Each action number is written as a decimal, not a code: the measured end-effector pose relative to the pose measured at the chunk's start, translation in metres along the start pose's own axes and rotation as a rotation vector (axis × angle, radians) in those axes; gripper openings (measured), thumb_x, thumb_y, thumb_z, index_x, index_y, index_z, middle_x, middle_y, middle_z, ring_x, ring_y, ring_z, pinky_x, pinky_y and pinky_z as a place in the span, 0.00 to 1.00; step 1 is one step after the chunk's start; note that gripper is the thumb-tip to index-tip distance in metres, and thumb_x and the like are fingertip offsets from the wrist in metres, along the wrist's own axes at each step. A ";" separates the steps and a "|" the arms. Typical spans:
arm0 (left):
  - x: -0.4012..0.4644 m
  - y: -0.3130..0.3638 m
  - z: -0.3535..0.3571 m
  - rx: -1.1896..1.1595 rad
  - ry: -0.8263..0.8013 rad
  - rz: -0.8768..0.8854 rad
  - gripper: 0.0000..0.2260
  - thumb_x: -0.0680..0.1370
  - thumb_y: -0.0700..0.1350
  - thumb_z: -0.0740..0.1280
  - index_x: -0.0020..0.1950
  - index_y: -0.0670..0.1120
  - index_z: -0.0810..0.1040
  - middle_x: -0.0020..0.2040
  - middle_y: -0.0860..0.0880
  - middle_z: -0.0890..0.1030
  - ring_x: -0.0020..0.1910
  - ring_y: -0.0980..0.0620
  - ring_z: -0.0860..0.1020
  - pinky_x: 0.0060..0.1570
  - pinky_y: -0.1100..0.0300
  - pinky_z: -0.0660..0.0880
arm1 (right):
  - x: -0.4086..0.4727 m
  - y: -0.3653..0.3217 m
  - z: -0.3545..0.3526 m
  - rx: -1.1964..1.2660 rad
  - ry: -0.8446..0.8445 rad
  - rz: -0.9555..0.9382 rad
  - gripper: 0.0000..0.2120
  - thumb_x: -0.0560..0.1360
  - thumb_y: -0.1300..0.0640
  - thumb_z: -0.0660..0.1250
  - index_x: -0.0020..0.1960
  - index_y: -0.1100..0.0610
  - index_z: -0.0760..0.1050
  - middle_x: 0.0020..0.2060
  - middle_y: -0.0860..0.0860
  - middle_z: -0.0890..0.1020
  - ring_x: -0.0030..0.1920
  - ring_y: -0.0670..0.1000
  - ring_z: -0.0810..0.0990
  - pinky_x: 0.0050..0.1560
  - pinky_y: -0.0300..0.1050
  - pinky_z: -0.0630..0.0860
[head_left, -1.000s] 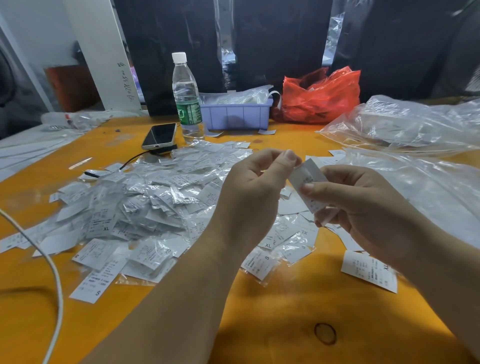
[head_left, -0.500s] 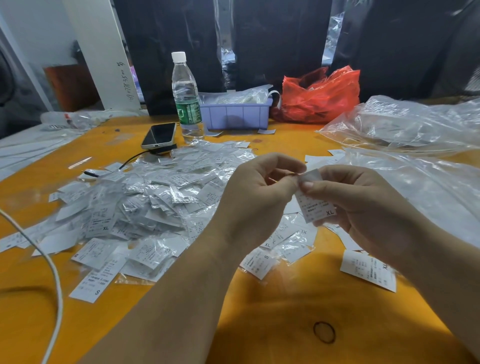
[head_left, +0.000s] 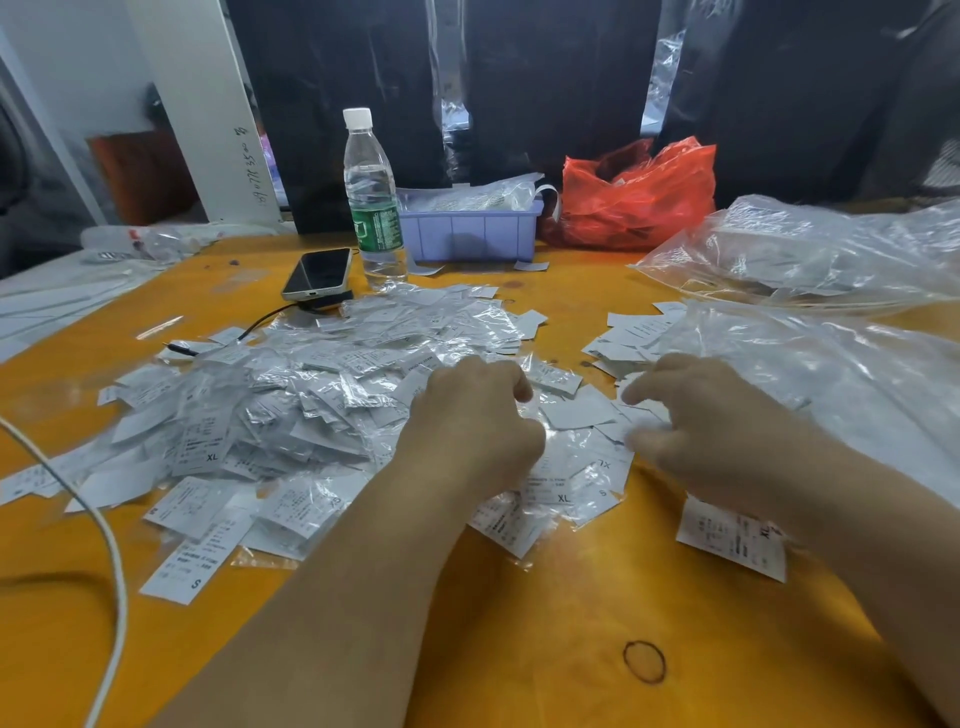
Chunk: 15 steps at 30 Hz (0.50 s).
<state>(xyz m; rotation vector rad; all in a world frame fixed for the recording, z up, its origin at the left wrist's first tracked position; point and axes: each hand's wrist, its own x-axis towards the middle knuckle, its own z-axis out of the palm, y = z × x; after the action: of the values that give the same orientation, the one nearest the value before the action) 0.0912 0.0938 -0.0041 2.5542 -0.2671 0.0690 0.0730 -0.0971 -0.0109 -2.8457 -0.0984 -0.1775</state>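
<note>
A big heap of small white size labels in clear plastic sleeves (head_left: 291, 410) covers the middle of the orange table (head_left: 545, 623). My left hand (head_left: 475, 421) is down on the heap's right edge with its fingers curled under; whether it holds anything is hidden. My right hand (head_left: 701, 426), blurred by motion, hovers just above loose bare white labels (head_left: 576, 413), index finger and thumb apart with nothing between them. A sleeved label marked XL (head_left: 597, 467) lies between the two hands.
A water bottle (head_left: 371, 202), a phone (head_left: 318, 273) with a black cable, a purple bin (head_left: 470, 231) and a red plastic bag (head_left: 639, 195) stand at the back. Clear plastic bags (head_left: 831, 364) spread over the right side. A white cable (head_left: 111, 571) curves at the left.
Both hands have dropped from chest height to the heap. The label they held between them is no longer in their fingers.
</note>
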 end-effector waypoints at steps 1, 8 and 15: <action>-0.001 0.001 -0.001 0.013 0.028 0.016 0.14 0.74 0.45 0.66 0.59 0.54 0.77 0.59 0.51 0.75 0.61 0.47 0.72 0.60 0.47 0.73 | 0.000 0.000 0.001 -0.040 -0.048 0.024 0.10 0.77 0.50 0.65 0.55 0.54 0.77 0.57 0.48 0.73 0.62 0.51 0.68 0.60 0.49 0.69; -0.003 0.004 0.001 -0.027 0.007 0.034 0.11 0.75 0.47 0.65 0.57 0.55 0.77 0.60 0.53 0.75 0.63 0.48 0.71 0.60 0.47 0.73 | -0.001 -0.001 -0.002 -0.076 0.001 0.007 0.08 0.76 0.50 0.68 0.50 0.54 0.80 0.47 0.48 0.78 0.48 0.50 0.76 0.50 0.48 0.75; -0.003 0.005 0.004 -0.046 0.024 0.058 0.11 0.75 0.47 0.66 0.56 0.54 0.79 0.58 0.53 0.75 0.60 0.50 0.72 0.58 0.49 0.74 | -0.002 -0.003 0.000 -0.076 0.074 -0.055 0.08 0.77 0.58 0.64 0.42 0.53 0.80 0.41 0.47 0.80 0.43 0.49 0.78 0.45 0.49 0.78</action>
<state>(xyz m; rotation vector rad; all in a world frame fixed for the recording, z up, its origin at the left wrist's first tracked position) 0.0867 0.0879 -0.0046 2.4984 -0.3303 0.1144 0.0705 -0.0947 -0.0104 -2.9094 -0.1574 -0.3047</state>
